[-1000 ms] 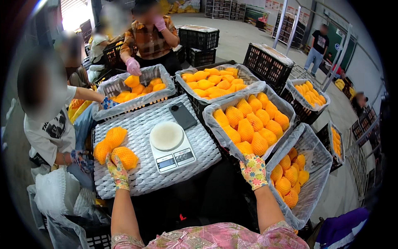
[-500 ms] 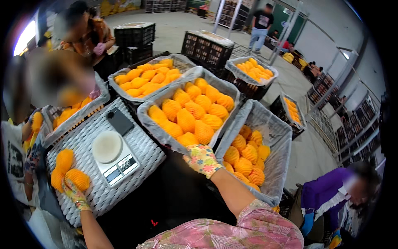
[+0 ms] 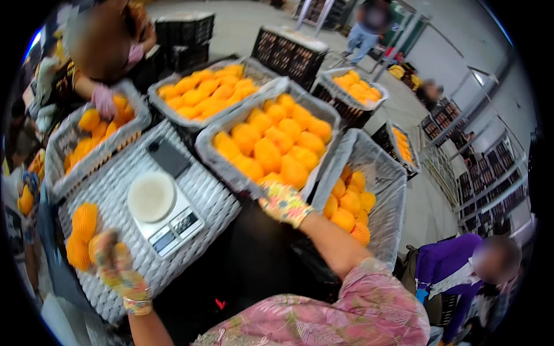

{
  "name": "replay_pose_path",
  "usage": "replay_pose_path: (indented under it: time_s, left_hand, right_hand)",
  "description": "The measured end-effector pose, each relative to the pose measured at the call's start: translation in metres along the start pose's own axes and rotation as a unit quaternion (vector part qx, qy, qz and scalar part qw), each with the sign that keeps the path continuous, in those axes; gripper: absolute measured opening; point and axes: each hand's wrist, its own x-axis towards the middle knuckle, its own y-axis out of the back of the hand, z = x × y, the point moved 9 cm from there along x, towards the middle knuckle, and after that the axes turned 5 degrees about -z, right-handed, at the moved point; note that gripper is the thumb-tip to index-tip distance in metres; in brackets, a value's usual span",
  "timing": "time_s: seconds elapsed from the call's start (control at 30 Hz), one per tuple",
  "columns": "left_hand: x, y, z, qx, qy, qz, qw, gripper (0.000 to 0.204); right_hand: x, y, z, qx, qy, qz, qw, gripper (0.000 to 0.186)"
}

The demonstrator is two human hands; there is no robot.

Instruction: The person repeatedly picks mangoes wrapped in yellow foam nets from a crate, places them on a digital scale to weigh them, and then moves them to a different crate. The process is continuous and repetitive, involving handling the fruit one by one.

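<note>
My left hand [image 3: 120, 268], in a flowered glove, is over the near left part of a grey woven top [image 3: 199, 228]. Its fingers are smeared by motion, so whether they hold anything is unclear. Right by it lie several mango-shaped fruits [image 3: 85, 222] in orange net sleeves, one partly hidden behind the hand. My right hand [image 3: 284, 205], gloved the same way, lies palm down with fingers stretched over the near rim of the middle crate [image 3: 231, 180], against the nearest netted fruits [image 3: 280, 141]. On the woven top sit a white kitchen scale [image 3: 164, 213] with a bare round plate and a dark phone [image 3: 168, 157].
Lined fruit crates surround the top: one at left [image 3: 57, 183], one behind [image 3: 156, 109], a part-filled one at right [image 3: 389, 196]. A co-worker's pink-gloved hand [image 3: 104, 102] reaches into the left crate. Someone in purple [image 3: 447, 259] bends at the lower right. Stacked black crates [image 3: 288, 55] stand behind.
My left hand has come up off the netted fruit and shifted slightly right. My right hand stays at the middle crate's near edge. The co-worker's pink-gloved hand has reached into the left crate.
</note>
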Motion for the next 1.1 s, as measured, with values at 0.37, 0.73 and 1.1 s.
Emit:
replay_pose_path:
  time_s: [0.37, 0.73, 1.1]
  left_hand:
    - [0.047, -0.178, 0.162, -0.451, -0.250, -0.514, 0.686, 0.042]
    - [0.174, -0.262, 0.070, -0.326, -0.083, -0.493, 0.802, 0.043]
    - [0.157, -0.356, -0.018, 0.113, 0.006, -0.475, 0.873, 0.046]
  right_hand:
    - [0.007, -0.027, 0.003, -0.082, 0.068, -0.031, 0.994, 0.045]
    - [0.021, -0.042, 0.011, 0.032, -0.066, -0.185, 0.980, 0.045]
    - [0.029, -0.030, 0.008, 0.094, -0.143, -0.166, 0.971, 0.042]
